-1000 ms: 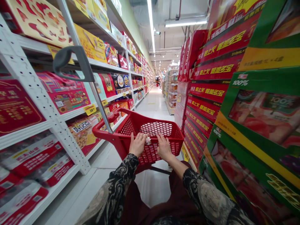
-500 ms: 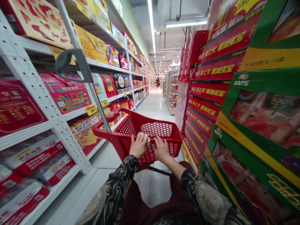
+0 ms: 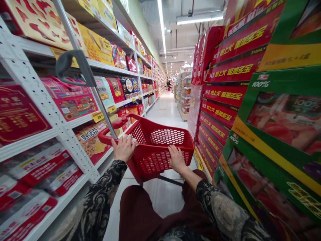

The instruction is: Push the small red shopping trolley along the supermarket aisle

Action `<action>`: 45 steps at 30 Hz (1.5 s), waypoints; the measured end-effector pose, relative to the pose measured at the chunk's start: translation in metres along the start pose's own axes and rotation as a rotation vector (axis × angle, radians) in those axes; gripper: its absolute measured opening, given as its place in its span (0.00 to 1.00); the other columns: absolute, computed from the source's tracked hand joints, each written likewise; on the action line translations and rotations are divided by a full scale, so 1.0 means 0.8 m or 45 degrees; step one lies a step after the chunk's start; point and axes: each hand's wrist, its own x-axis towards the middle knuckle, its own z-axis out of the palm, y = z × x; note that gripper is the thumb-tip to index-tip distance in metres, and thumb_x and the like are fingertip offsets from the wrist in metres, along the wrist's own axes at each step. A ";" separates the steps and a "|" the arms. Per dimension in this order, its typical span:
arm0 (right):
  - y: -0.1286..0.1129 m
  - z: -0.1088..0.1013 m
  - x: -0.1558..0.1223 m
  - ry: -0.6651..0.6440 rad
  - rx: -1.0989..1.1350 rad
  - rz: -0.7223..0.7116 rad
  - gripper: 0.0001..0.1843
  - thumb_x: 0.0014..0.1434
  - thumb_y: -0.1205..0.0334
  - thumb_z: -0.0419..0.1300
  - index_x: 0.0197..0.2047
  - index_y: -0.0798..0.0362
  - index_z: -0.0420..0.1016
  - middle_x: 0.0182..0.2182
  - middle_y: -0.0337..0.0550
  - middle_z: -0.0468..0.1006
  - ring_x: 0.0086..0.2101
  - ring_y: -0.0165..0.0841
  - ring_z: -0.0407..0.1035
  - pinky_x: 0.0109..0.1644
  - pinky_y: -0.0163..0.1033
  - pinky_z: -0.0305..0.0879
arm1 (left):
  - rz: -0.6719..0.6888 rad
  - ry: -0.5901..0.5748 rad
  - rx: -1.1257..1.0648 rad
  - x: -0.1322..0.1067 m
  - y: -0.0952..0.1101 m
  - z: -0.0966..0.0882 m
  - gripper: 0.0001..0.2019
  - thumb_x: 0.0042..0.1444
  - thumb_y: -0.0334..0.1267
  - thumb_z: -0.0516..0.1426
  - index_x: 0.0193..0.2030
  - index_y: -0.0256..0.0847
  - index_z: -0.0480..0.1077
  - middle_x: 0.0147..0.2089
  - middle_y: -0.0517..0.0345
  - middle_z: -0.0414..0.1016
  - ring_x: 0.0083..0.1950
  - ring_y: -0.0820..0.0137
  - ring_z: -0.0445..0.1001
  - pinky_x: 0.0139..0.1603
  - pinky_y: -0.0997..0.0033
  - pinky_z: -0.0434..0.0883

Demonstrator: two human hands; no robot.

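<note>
We see a red plastic shopping basket (image 3: pixel 163 136) with honeycomb-mesh walls, in the middle of a supermarket aisle, just below the centre of the view. The left hand (image 3: pixel 122 148) is closed over the basket's left rim, and a crumpled pale scrap (image 3: pixel 134 142) shows at its fingertips. The right hand (image 3: pixel 177 159) lies with its fingers over the near rim; we cannot tell whether it grips. Compared with the earlier frame, the left hand sits further left, and it no longer rests beside the right hand at mid-rim. A metal pole (image 3: pixel 101 105) rises from the basket's left side to a grey loop handle (image 3: pixel 72 63). White perforated shelving (image 3: pixel 47 113) stands near on the left, and stacked red cartons (image 3: pixel 220 103) stand near on the right. Between them, the tiled floor (image 3: pixel 163 110) runs ahead as open aisle. Patterned sleeves (image 3: pixel 100 197) cover both forearms.
</note>
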 end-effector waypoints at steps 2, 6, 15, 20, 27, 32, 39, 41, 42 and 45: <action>0.002 0.002 0.000 0.011 -0.004 -0.007 0.35 0.47 0.74 0.50 0.61 0.66 0.56 0.62 0.53 0.56 0.62 0.40 0.46 0.65 0.48 0.40 | -0.029 0.002 0.005 -0.004 0.004 0.006 0.23 0.58 0.44 0.45 0.57 0.37 0.62 0.59 0.42 0.64 0.60 0.54 0.59 0.62 0.36 0.39; 0.008 0.005 0.001 0.026 -0.023 0.007 0.35 0.47 0.75 0.50 0.61 0.66 0.57 0.61 0.55 0.58 0.61 0.41 0.47 0.65 0.47 0.41 | 0.070 -0.098 -0.055 -0.015 0.029 0.015 0.23 0.57 0.43 0.46 0.57 0.40 0.62 0.60 0.44 0.64 0.62 0.54 0.57 0.62 0.38 0.41; 0.023 0.004 -0.001 0.093 -0.015 0.010 0.34 0.47 0.75 0.50 0.60 0.64 0.59 0.60 0.53 0.60 0.61 0.39 0.49 0.64 0.47 0.43 | 0.177 -0.091 0.027 0.006 -0.012 -0.003 0.19 0.57 0.34 0.44 0.55 0.41 0.64 0.55 0.44 0.68 0.58 0.57 0.63 0.62 0.36 0.37; 0.024 0.004 -0.001 0.114 0.019 0.049 0.33 0.48 0.75 0.50 0.60 0.65 0.59 0.59 0.55 0.60 0.60 0.40 0.50 0.64 0.48 0.44 | 0.229 -0.154 0.060 0.008 -0.033 -0.004 0.22 0.57 0.31 0.42 0.58 0.41 0.61 0.61 0.45 0.63 0.62 0.58 0.58 0.63 0.40 0.39; 0.026 0.002 -0.002 0.106 0.039 0.023 0.34 0.46 0.75 0.51 0.60 0.64 0.60 0.59 0.55 0.61 0.60 0.40 0.49 0.64 0.50 0.44 | 0.298 -0.240 -0.043 -0.013 0.033 0.011 0.24 0.56 0.31 0.42 0.60 0.41 0.59 0.62 0.47 0.62 0.64 0.59 0.56 0.64 0.41 0.42; 0.026 -0.003 -0.002 0.073 0.026 0.014 0.34 0.47 0.75 0.50 0.59 0.66 0.60 0.59 0.55 0.61 0.60 0.40 0.50 0.64 0.49 0.44 | 0.317 -0.200 -0.040 -0.011 0.028 0.012 0.25 0.57 0.31 0.41 0.61 0.40 0.58 0.63 0.46 0.60 0.64 0.59 0.56 0.64 0.39 0.40; 0.023 -0.001 -0.001 0.112 0.047 0.047 0.33 0.47 0.75 0.50 0.59 0.66 0.60 0.59 0.56 0.61 0.60 0.40 0.50 0.64 0.50 0.44 | 0.166 -0.155 0.030 -0.009 0.001 0.010 0.25 0.56 0.31 0.41 0.62 0.39 0.57 0.64 0.45 0.57 0.66 0.56 0.52 0.63 0.37 0.40; 0.021 0.000 -0.001 0.107 0.050 0.050 0.33 0.47 0.75 0.50 0.59 0.65 0.61 0.59 0.56 0.61 0.60 0.41 0.50 0.64 0.49 0.44 | 0.231 -0.216 0.012 -0.016 0.024 0.015 0.26 0.56 0.30 0.41 0.62 0.40 0.57 0.65 0.47 0.55 0.67 0.57 0.50 0.63 0.38 0.40; 0.021 0.000 -0.001 0.107 0.049 0.048 0.33 0.47 0.75 0.50 0.59 0.65 0.61 0.59 0.55 0.62 0.60 0.40 0.50 0.64 0.50 0.44 | 0.278 -0.258 -0.005 -0.021 0.039 0.018 0.26 0.56 0.30 0.40 0.62 0.40 0.56 0.66 0.48 0.54 0.67 0.58 0.49 0.63 0.39 0.41; 0.022 0.000 -0.001 0.113 0.044 0.035 0.34 0.46 0.75 0.50 0.59 0.64 0.61 0.59 0.54 0.62 0.60 0.40 0.51 0.63 0.49 0.45 | 0.409 -0.351 -0.072 -0.032 0.083 0.027 0.27 0.55 0.30 0.41 0.63 0.40 0.55 0.67 0.50 0.51 0.68 0.59 0.46 0.64 0.40 0.42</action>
